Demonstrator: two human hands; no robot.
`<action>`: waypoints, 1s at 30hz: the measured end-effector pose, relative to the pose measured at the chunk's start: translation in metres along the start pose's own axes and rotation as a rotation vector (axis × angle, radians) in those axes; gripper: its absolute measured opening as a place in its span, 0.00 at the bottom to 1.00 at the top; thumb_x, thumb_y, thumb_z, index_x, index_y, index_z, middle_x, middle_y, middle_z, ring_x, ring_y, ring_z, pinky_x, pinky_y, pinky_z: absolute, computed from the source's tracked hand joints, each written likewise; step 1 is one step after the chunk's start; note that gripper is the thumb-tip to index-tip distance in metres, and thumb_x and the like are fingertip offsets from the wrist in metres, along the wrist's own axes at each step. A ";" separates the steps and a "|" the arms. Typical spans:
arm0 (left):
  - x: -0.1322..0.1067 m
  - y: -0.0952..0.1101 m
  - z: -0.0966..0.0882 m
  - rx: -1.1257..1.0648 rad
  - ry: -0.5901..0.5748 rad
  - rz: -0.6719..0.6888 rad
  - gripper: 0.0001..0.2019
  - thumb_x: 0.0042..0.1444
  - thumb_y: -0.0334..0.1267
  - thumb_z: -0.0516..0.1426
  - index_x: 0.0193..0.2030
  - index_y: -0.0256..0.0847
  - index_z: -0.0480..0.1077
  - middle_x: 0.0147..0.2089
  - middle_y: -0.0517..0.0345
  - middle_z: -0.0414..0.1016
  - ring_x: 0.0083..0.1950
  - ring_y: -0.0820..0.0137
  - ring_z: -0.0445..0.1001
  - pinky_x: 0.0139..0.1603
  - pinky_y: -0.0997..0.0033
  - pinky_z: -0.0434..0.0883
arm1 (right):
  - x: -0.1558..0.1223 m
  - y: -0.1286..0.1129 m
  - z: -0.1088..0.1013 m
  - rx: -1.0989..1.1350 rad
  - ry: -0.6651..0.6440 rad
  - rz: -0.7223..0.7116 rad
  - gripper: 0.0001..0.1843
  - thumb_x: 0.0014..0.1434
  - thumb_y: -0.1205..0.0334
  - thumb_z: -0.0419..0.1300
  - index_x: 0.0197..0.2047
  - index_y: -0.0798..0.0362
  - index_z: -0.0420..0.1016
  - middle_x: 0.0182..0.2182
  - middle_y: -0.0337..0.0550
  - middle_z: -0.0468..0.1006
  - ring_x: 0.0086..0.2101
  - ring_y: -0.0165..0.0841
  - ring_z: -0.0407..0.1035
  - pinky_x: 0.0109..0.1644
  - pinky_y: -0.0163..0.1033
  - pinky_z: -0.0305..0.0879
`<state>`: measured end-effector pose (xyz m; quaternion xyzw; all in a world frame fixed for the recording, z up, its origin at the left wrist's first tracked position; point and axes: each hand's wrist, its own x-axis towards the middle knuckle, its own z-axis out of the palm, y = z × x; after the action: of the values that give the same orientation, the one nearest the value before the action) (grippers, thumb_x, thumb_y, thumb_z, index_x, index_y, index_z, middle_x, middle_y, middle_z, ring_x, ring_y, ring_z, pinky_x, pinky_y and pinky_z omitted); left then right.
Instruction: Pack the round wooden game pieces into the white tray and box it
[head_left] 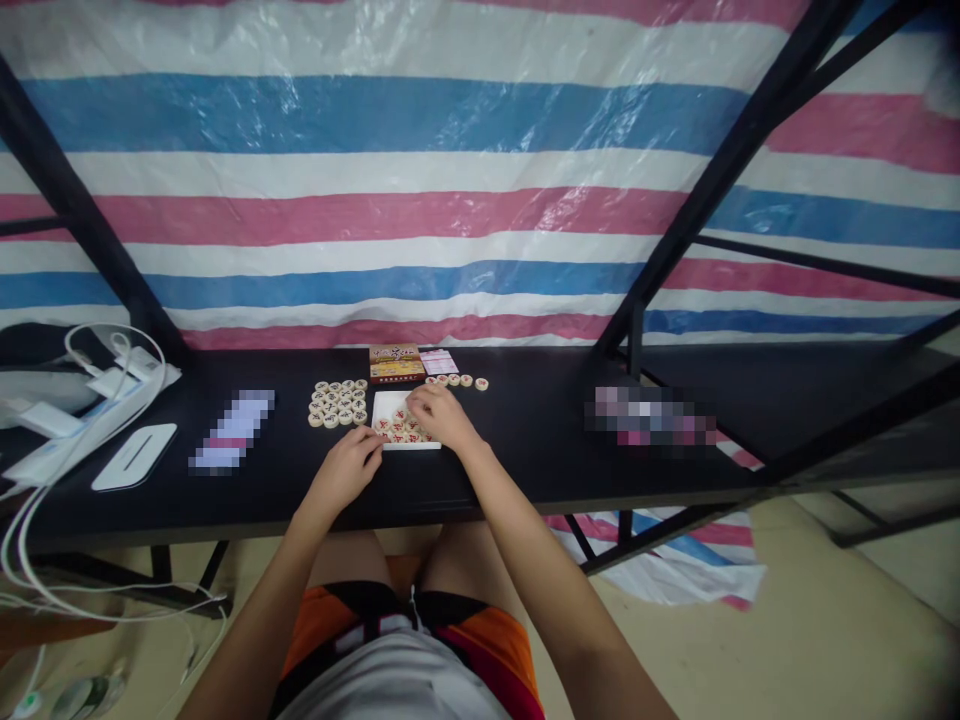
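A white tray (384, 403) on the black table holds several Chinese chess pieces (397, 428) with red characters. My left hand (350, 465) rests at the tray's near left corner, its fingers curled around the edge. Over the tray's right side, my right hand (441, 414) is bent downward with its fingertips closed together among the pieces; what they pinch is hidden. To the left sit several pieces with dark characters (337, 403), laid in neat rows. Behind the tray, several red-character pieces (466, 381) form a short line.
A printed game box (396, 363) and a pink-white paper (439, 362) lie behind the tray. Left are a blurred phone-like object (234, 430), a white flat device (135, 457) and white cables (30, 540). A blurred item (649, 415) lies right, near black metal frame bars (675, 230).
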<state>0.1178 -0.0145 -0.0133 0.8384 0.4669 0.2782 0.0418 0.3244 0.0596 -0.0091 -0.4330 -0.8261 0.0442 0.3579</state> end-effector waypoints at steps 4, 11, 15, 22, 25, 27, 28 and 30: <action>-0.001 -0.004 0.002 -0.015 -0.001 -0.002 0.13 0.61 0.33 0.48 0.45 0.39 0.73 0.43 0.53 0.71 0.45 0.67 0.71 0.49 0.67 0.69 | -0.009 0.027 -0.017 -0.213 0.157 0.384 0.18 0.59 0.66 0.51 0.50 0.55 0.72 0.51 0.52 0.69 0.49 0.40 0.62 0.54 0.45 0.56; 0.000 -0.005 0.002 -0.041 0.014 0.011 0.13 0.61 0.34 0.48 0.45 0.40 0.73 0.43 0.53 0.72 0.44 0.67 0.72 0.49 0.67 0.69 | -0.021 0.045 -0.026 -0.386 0.059 0.768 0.20 0.58 0.63 0.52 0.53 0.53 0.69 0.52 0.54 0.68 0.49 0.45 0.62 0.49 0.47 0.60; 0.000 -0.004 0.002 -0.039 0.018 0.010 0.14 0.61 0.34 0.48 0.45 0.39 0.73 0.42 0.53 0.72 0.45 0.67 0.72 0.49 0.67 0.69 | -0.022 0.040 -0.025 -0.427 0.112 0.802 0.15 0.58 0.64 0.52 0.47 0.54 0.72 0.48 0.55 0.69 0.46 0.43 0.64 0.44 0.44 0.61; 0.000 -0.002 0.000 -0.031 -0.003 -0.005 0.14 0.61 0.35 0.48 0.45 0.40 0.73 0.43 0.53 0.72 0.45 0.67 0.72 0.48 0.68 0.69 | -0.019 0.038 -0.024 -0.324 0.185 0.702 0.10 0.59 0.66 0.51 0.41 0.54 0.71 0.40 0.53 0.73 0.42 0.41 0.65 0.45 0.44 0.60; 0.000 -0.002 0.000 -0.034 0.001 -0.004 0.14 0.61 0.35 0.47 0.45 0.41 0.73 0.43 0.54 0.72 0.45 0.67 0.72 0.48 0.68 0.69 | -0.013 0.032 -0.016 -0.112 0.208 0.389 0.09 0.59 0.65 0.52 0.40 0.53 0.71 0.41 0.48 0.74 0.43 0.37 0.66 0.49 0.42 0.59; 0.000 -0.003 0.001 -0.036 0.003 -0.006 0.14 0.61 0.35 0.47 0.45 0.41 0.73 0.43 0.54 0.72 0.45 0.68 0.72 0.48 0.68 0.69 | -0.010 0.028 -0.011 0.017 0.172 0.222 0.08 0.58 0.65 0.53 0.39 0.52 0.72 0.41 0.45 0.75 0.44 0.36 0.66 0.52 0.41 0.58; 0.000 -0.003 0.001 -0.038 0.003 -0.006 0.14 0.61 0.35 0.47 0.45 0.41 0.73 0.43 0.54 0.72 0.45 0.68 0.72 0.49 0.68 0.69 | -0.008 0.027 -0.009 0.062 0.141 0.176 0.08 0.58 0.65 0.54 0.39 0.52 0.73 0.41 0.45 0.75 0.45 0.35 0.66 0.53 0.41 0.58; 0.000 -0.003 0.001 -0.044 0.003 -0.006 0.14 0.61 0.35 0.48 0.45 0.41 0.73 0.43 0.53 0.72 0.45 0.68 0.71 0.49 0.68 0.69 | -0.007 0.026 -0.005 0.114 0.076 0.150 0.07 0.57 0.65 0.56 0.38 0.51 0.75 0.40 0.44 0.76 0.44 0.35 0.67 0.52 0.41 0.58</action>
<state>0.1156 -0.0123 -0.0151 0.8356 0.4631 0.2893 0.0603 0.3482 0.0692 -0.0190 -0.4739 -0.7734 0.1013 0.4088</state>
